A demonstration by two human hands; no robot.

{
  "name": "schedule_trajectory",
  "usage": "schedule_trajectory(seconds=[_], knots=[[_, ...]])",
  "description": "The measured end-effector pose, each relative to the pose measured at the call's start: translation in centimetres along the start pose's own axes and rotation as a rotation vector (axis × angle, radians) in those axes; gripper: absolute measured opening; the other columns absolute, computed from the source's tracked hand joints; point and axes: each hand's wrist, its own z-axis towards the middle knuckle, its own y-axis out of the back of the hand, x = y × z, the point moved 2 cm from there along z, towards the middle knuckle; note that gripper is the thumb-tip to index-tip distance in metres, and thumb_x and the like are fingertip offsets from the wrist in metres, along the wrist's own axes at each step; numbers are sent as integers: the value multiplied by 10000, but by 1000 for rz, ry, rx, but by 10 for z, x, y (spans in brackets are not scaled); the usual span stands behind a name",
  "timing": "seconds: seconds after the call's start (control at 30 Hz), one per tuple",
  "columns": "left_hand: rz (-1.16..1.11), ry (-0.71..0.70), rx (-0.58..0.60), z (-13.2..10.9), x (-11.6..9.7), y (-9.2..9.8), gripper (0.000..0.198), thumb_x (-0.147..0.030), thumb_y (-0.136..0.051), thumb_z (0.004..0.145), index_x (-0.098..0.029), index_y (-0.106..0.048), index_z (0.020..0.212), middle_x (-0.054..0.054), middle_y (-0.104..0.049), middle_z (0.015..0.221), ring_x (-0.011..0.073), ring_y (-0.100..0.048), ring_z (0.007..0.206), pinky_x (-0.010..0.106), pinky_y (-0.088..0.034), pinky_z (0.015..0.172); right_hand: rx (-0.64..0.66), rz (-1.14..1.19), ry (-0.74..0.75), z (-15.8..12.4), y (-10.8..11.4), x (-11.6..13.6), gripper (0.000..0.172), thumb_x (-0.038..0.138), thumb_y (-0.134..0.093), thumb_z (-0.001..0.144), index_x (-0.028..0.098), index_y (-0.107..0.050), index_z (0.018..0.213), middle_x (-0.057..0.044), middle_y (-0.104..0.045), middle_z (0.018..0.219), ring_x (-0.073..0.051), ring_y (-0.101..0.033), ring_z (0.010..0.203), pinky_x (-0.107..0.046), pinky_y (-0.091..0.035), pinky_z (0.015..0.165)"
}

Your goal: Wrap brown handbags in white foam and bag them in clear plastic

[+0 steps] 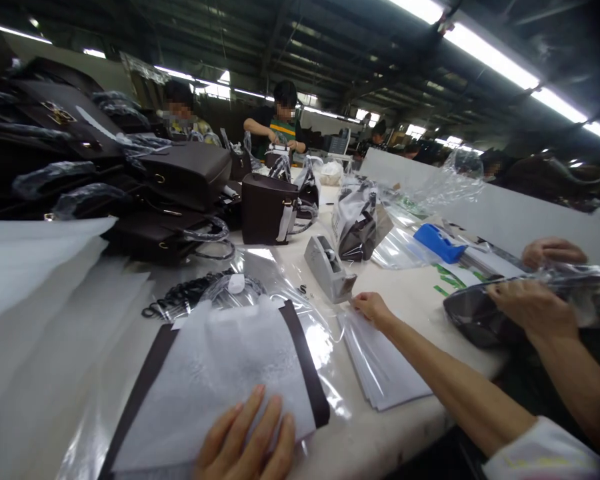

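Observation:
My left hand (pixel 250 437) lies with its fingers spread on a white sheet of paper (pixel 230 360). Under that sheet is a dark brown handbag (pixel 307 367), flat on the table, its wrapped handles (pixel 233 290) pointing away from me. My right hand (pixel 373 308) reaches to the front end of a grey tape dispenser (pixel 327 270), thumb and fingers pinched together. Whatever is between those fingertips is too small to make out. Just below the right wrist sits a stack of white sheets in clear plastic (pixel 380 367).
Brown handbags (pixel 180 173) pile up on the left, behind white sheets (pixel 40 333). One bag (pixel 267 210) stands upright mid-table. At right, a co-worker's hands (pixel 535 307) hold a plastic-covered dark bag (pixel 473 313) near a blue dispenser (pixel 439 243). Other people work farther back.

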Motion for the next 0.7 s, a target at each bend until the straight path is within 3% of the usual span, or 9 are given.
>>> schedule_trajectory(seconds=[0.13, 0.23, 0.3, 0.37, 0.43, 0.53, 0.7], knots=[[-56, 27, 27, 1, -2, 8, 282, -137, -396, 892, -213, -667, 902, 47, -666, 992, 192, -532, 1119, 341, -338, 985, -132, 122, 136, -36, 12, 23, 201, 306, -569, 840, 120, -527, 777, 50, -476, 626, -15, -329, 416, -148, -265, 369], [-86, 31, 71, 1, -4, 12, 279, -133, -397, 891, -191, -665, 939, 45, -670, 942, 195, -553, 1066, 372, -331, 989, -125, 243, 267, -93, 19, 49, 255, 385, -655, 738, 163, -533, 774, 46, -497, 640, -14, -290, 397, -185, -203, 357], [-99, 39, 116, 1, -6, 15, 271, -127, -409, 887, -188, -655, 982, 40, -672, 949, 188, -562, 1035, 380, -329, 994, 25, 294, 263, -140, 10, 57, 300, 420, -708, 661, 174, -552, 733, 36, -520, 633, -18, -297, 382, -200, -181, 352], [-103, 55, 161, 1, -7, 17, 252, -122, -442, 876, -187, -641, 1017, 39, -671, 974, 184, -564, 1027, 381, -333, 995, 292, 409, 110, -186, -10, 53, 314, 404, -738, 633, 168, -535, 666, 41, -516, 600, -1, -263, 353, -193, -139, 348], [-106, 68, 183, 1, -8, 19, 230, -125, -478, 863, -181, -632, 1024, 36, -673, 976, 183, -565, 1022, 377, -338, 992, 442, 471, -21, -220, -30, 41, 320, 397, -740, 641, 156, -530, 648, 45, -505, 558, 10, -251, 337, -186, -120, 353], [-110, 74, 171, 1, -9, 20, 199, -126, -500, 854, -160, -629, 1002, 34, -678, 952, 182, -575, 996, 373, -346, 977, 505, 484, -102, -244, -53, 20, 317, 400, -728, 664, 147, -539, 675, 42, -520, 552, 15, -261, 329, -181, -107, 353], [-105, 84, 168, 2, -9, 18, 239, -142, -495, 860, -120, -582, 1081, 48, -667, 933, 176, -580, 970, 359, -349, 945, 471, 399, -117, -245, -64, 3, 351, 450, -704, 673, 140, -539, 684, 42, -531, 559, 10, -275, 311, -181, -91, 340]])
